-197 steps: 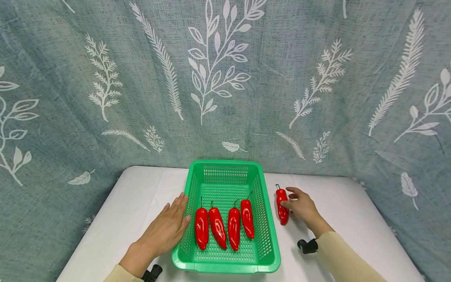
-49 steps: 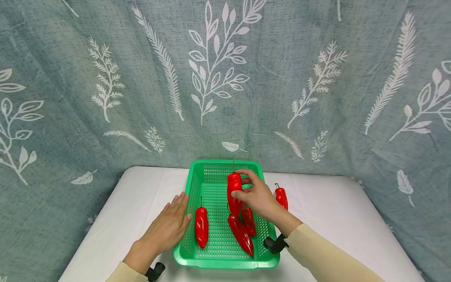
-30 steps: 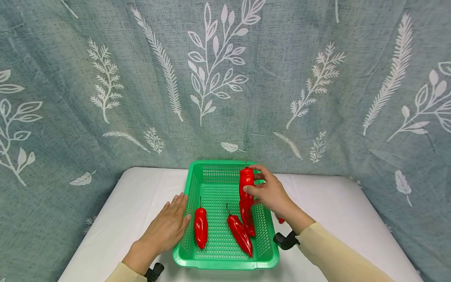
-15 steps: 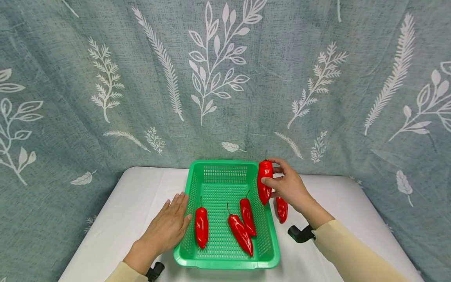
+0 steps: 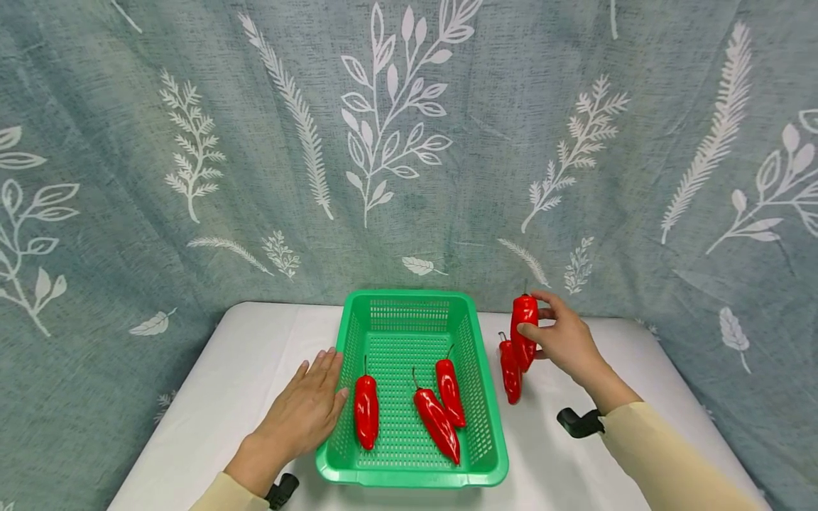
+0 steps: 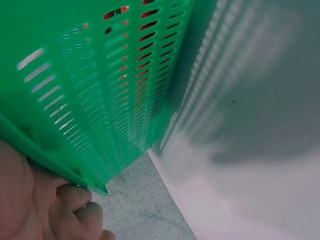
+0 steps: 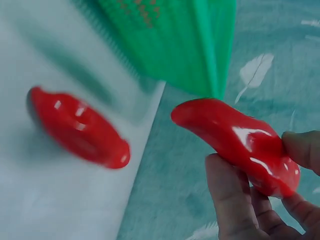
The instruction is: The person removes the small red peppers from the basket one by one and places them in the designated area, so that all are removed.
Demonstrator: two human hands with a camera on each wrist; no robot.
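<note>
We grip one red pepper (image 5: 520, 344) between the thumb and fingers of our right hand (image 5: 567, 344), over the white surface (image 5: 255, 348) to the right of the green basket (image 5: 412, 479). A second pepper (image 5: 510, 376) lies on the surface between basket and right hand. Our left hand (image 5: 305, 404), fingers straight, rests against the basket's left rim, well apart from the gripped pepper; three more peppers (image 5: 437, 424) lie inside.
</note>
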